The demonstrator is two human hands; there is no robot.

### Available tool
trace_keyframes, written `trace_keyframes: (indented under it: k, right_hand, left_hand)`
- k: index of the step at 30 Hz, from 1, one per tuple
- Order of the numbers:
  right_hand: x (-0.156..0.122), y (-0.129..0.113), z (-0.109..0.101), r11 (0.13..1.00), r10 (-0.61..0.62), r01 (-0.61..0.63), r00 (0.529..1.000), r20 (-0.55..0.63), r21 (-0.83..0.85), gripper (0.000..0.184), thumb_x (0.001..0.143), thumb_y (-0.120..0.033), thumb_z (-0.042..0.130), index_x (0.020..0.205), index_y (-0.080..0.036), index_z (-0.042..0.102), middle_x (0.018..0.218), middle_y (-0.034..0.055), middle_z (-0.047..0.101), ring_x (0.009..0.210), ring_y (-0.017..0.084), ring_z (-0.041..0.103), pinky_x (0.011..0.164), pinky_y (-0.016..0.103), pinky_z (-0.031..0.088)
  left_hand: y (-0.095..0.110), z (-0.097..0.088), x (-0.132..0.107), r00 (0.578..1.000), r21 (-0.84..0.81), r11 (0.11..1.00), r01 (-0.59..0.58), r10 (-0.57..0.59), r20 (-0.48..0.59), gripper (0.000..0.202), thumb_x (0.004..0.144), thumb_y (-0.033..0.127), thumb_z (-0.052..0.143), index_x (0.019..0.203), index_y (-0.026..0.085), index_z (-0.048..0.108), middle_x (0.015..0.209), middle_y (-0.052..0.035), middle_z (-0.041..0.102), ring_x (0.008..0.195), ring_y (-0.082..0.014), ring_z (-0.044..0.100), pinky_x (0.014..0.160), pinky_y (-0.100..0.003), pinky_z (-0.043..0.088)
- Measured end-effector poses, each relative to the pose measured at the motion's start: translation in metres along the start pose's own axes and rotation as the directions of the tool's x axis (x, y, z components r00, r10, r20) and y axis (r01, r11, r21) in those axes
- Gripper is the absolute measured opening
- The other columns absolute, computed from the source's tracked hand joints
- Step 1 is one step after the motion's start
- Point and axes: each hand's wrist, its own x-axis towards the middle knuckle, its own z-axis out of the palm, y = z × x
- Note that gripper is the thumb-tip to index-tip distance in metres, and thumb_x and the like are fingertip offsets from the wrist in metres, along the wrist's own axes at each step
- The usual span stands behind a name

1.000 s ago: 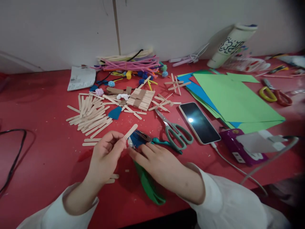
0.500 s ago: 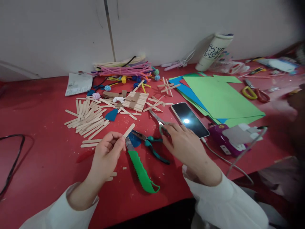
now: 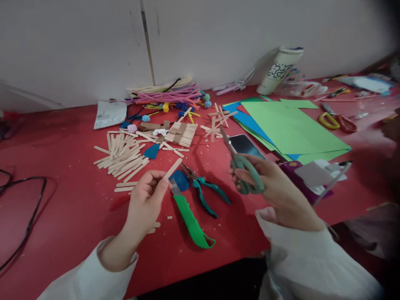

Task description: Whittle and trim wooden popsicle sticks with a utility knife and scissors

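Between thumb and fingers, my left hand (image 3: 149, 198) pinches a wooden craft stick (image 3: 173, 167) that points up and to the right. My right hand (image 3: 271, 185) grips green-handled scissors (image 3: 249, 175), raised off the table with the blades pointing up and left. A green utility knife (image 3: 192, 223) lies just right of my left hand, its blade end close to the fingers. Teal-handled pliers (image 3: 208, 191) rest between the two hands with their jaws over a blue piece (image 3: 180, 180). Behind my right hand lies a phone (image 3: 245, 146), partly covered by it.
Loose craft sticks (image 3: 125, 156) are heaped at the left, near a joined stick panel (image 3: 181, 134). Pipe cleaners (image 3: 165, 96) line the wall. Coloured paper (image 3: 296, 129), a tumbler (image 3: 279, 71) and a purple power adapter (image 3: 292, 173) stand or lie at the right. A black cable (image 3: 34, 216) curls at far left.
My right hand has lifted the scissors off the table beside the phone and turned them upward. The pliers' handles now show fully. My left hand still holds the craft stick.
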Motion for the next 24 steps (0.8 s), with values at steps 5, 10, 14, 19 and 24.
trace_keyframes:
  k: [5, 10, 14, 19, 24]
  right_hand:
    - [-0.064, -0.017, 0.019, 0.772, -0.002, -0.146, 0.973, 0.232, 0.619, 0.042, 0.078, -0.04, 0.067, 0.115, -0.027, 0.052, 0.082, 0.0004, 0.056, 0.05, 0.007, 0.051, 0.043, 0.019, 0.043]
    - [-0.086, -0.006, 0.052, 0.607, -0.169, -0.358, 0.814, 0.556, 0.709, 0.056, 0.075, -0.058, 0.063, 0.118, -0.025, 0.049, 0.072, -0.0034, 0.049, 0.041, 0.0, 0.04, 0.039, 0.012, 0.034]
    - [-0.088, 0.007, 0.067, 0.618, -0.22, -0.342, 0.789, 0.573, 0.708, 0.049, 0.083, -0.057, 0.053, 0.118, -0.024, 0.047, 0.075, -0.0024, 0.048, 0.047, 0.001, 0.044, 0.044, 0.013, 0.037]
    - [-0.085, 0.005, 0.066, 0.612, -0.217, -0.358, 0.781, 0.585, 0.705, 0.052, 0.083, -0.059, 0.052, 0.121, -0.024, 0.046, 0.072, -0.0032, 0.047, 0.048, 0.003, 0.045, 0.046, 0.015, 0.036]
    - [-0.082, -0.007, 0.065, 0.613, -0.14, -0.429, 0.768, 0.625, 0.664, 0.057, 0.08, -0.064, 0.052, 0.117, -0.021, 0.047, 0.073, -0.0022, 0.047, 0.049, 0.004, 0.045, 0.046, 0.017, 0.037]
  left_hand:
    - [0.002, 0.0, 0.001, 1.0, -0.021, 1.0, -0.014, 0.014, -0.015, 0.013, 0.081, 0.032, 0.055, 0.08, 0.018, 0.053, 0.062, 0.0028, 0.06, 0.05, -0.0082, 0.05, 0.046, -0.02, 0.036]
    - [0.001, 0.001, 0.001, 1.0, -0.024, 0.999, -0.024, 0.024, -0.013, 0.011, 0.081, 0.029, 0.054, 0.079, 0.019, 0.053, 0.061, 0.0042, 0.058, 0.054, -0.0082, 0.053, 0.05, -0.018, 0.04]
    - [0.003, 0.0, 0.001, 0.997, 0.004, 0.998, -0.07, 0.07, -0.044, 0.01, 0.08, 0.029, 0.056, 0.079, 0.018, 0.056, 0.061, 0.0033, 0.06, 0.056, -0.009, 0.056, 0.052, -0.018, 0.044]
    - [0.007, 0.001, -0.001, 0.99, 0.04, 0.991, -0.127, 0.129, -0.055, 0.009, 0.08, 0.028, 0.056, 0.079, 0.018, 0.057, 0.062, 0.0029, 0.063, 0.057, -0.0094, 0.059, 0.055, -0.018, 0.048]
    - [0.007, 0.0, -0.003, 0.99, 0.056, 0.991, -0.123, 0.127, -0.061, 0.009, 0.081, 0.027, 0.056, 0.08, 0.019, 0.057, 0.065, 0.0022, 0.065, 0.06, -0.0101, 0.062, 0.057, -0.018, 0.05]
